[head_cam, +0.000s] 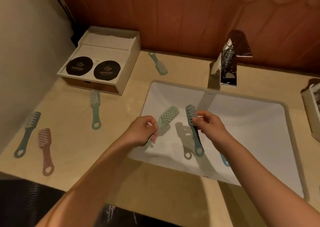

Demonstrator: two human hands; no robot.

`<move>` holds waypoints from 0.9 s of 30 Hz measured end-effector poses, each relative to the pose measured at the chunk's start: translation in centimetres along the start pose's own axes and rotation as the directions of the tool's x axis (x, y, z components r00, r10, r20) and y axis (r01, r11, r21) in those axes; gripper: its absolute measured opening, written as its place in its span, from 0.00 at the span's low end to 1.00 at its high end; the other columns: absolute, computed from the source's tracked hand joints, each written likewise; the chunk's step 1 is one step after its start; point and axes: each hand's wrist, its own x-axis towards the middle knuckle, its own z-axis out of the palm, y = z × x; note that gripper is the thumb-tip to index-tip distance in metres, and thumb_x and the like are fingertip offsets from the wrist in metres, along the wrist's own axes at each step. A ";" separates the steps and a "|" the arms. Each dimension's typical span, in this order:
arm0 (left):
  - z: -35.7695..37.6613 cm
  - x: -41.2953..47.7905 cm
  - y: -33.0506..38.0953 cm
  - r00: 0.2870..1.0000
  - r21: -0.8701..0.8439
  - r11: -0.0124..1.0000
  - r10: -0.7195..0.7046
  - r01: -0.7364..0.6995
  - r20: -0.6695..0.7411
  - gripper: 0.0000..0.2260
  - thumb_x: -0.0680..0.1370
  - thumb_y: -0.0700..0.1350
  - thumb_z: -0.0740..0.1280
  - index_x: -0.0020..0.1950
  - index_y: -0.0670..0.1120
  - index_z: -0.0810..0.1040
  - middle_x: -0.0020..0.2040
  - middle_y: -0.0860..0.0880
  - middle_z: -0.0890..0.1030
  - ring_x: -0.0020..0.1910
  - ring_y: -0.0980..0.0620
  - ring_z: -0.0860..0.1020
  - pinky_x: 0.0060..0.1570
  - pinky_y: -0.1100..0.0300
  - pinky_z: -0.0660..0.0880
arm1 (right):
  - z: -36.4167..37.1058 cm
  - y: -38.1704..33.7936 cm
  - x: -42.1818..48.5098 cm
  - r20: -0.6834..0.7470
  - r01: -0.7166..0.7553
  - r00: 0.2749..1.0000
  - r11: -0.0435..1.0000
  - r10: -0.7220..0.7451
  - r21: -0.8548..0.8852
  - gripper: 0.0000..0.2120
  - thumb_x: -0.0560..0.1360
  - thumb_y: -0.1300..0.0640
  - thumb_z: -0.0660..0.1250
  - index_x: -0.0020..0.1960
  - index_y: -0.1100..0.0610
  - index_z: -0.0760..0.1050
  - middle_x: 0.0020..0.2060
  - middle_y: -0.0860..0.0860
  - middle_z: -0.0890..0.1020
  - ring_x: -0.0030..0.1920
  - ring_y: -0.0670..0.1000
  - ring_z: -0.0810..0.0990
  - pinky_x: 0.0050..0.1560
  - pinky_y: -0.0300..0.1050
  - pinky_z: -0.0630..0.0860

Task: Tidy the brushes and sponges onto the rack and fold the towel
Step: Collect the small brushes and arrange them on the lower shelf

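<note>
1. Head view is looking down on a beige counter (78, 157) with a white sink (251, 131) set into it.
2. Left hand (144, 131) is gripping the pale green brush (167, 117) by its handle, fingers curled round it. This brush is hovering over the sink's left side, head pointing away.
3. Right hand (207, 124) is pinching the teal brush (193, 122) at its bristled head between thumb and fingertips. The looped handle is pointing toward the near rim, above the basin.
4. Blue brush (225, 160) is lying in the sink, mostly hidden under the right forearm.
5. Four brushes are lying on the counter:
   - small teal brush (158, 63), near the back wall;
   - light green brush (95, 109), just in front of the box;
   - grey-bristled brush (27, 133) and pink brush (45, 148), side by side at far left.
6. Cream box (103, 53) is sitting in the back left corner, carrying two black discs (107, 71).
7. Chrome faucet (228, 62) is standing behind the sink.
8. White slatted rack (311, 105) is showing at the right edge, cut off by the frame.
</note>
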 end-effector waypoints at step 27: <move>19.6 -1.6 14.3 0.948 -0.074 0.992 0.121 -0.104 0.295 0.11 0.81 0.41 0.56 0.54 0.46 0.77 0.45 0.47 0.83 0.32 0.59 0.79 0.29 0.68 0.74 | -24.1 6.6 -8.7 -0.345 0.070 0.928 0.975 -0.143 -0.213 0.08 0.75 0.60 0.66 0.53 0.52 0.77 0.44 0.46 0.77 0.42 0.48 0.79 0.45 0.42 0.77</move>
